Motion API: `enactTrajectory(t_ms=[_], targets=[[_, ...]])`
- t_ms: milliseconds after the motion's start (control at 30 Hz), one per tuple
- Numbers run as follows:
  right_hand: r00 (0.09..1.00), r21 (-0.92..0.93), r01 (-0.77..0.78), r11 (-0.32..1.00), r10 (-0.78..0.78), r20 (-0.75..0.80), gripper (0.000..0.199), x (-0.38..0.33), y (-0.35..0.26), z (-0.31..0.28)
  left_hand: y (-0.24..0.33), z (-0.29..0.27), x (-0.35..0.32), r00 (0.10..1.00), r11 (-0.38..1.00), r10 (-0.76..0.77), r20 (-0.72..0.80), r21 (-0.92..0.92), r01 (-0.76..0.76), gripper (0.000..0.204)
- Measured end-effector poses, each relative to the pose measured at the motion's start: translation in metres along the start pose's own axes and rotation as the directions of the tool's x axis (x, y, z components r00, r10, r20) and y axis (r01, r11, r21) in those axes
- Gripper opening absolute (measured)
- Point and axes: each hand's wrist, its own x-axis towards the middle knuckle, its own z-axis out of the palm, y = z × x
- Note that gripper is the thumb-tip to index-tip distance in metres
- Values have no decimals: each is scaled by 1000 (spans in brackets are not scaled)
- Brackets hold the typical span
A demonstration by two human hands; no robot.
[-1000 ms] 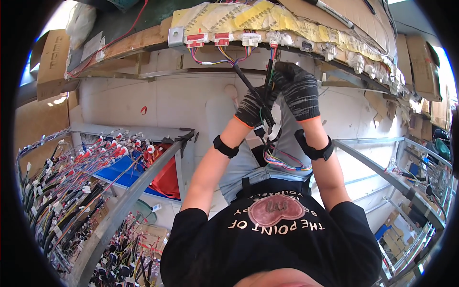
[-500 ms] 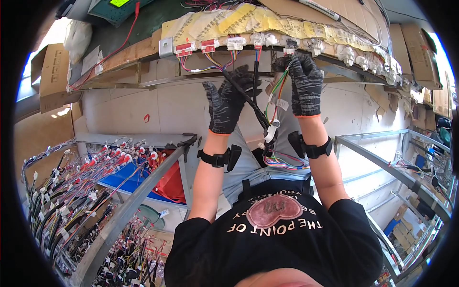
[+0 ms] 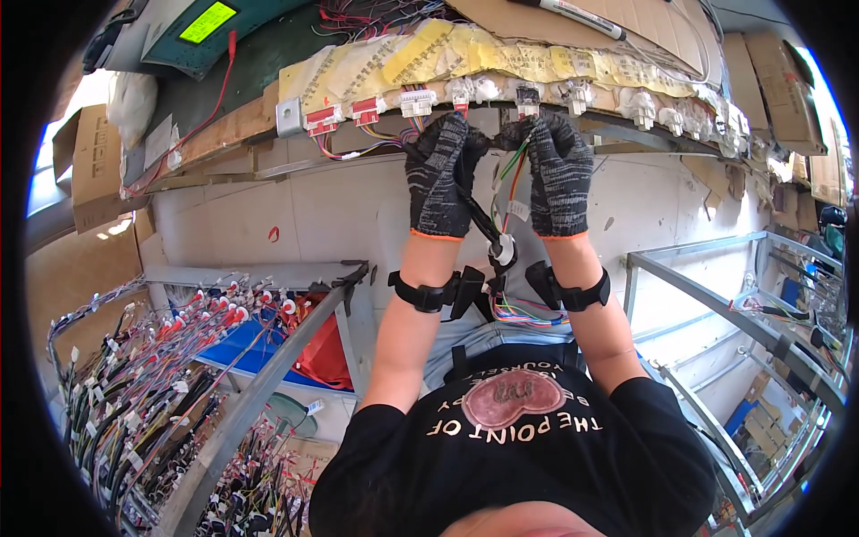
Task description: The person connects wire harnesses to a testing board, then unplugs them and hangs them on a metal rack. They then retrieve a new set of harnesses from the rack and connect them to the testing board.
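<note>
Here, the left hand [image 3: 440, 174], gloved, curls over the harness [image 3: 484, 219]; what its fingertips grip is hidden. The right hand [image 3: 559, 174], gloved too, pinches green and red wires [image 3: 514, 168] on the harness's right, close below a socket [image 3: 528, 100]. The harness hangs before the tabletop [image 3: 268, 63], a white ring [image 3: 504, 249] around its lower part. Up and left of the harness, two red plugs [image 3: 322, 121] and a white plug [image 3: 417, 104] sit in a row. Farther up-left of it stands a tester [image 3: 183, 40]; up-right lies a marker [image 3: 582, 18]. Well left of the harness, wire bundles [image 3: 134, 376] crowd a rack [image 3: 255, 403].
</note>
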Motion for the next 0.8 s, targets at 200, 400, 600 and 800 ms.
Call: enactTrajectory(t_ms=[200,400,600,800], targets=[[999,36,-35,999,36,-26,11,-2,-7,6,-8,6,6,989,992,112,-101,-48,-118,10],[990,77,-93,993,100,-99,11,0,-1,12,0,5,3,978,979,202,-41,27,-201,9],[890,-501,443,744,-298,345,15,24,-18,-33,0,-39,-36,923,905,367,-119,274,-325,18],[842,-697,38,716,353,408,29,-38,-79,-187,-28,-34,-145,206,-130,-448,870,165,-978,39]])
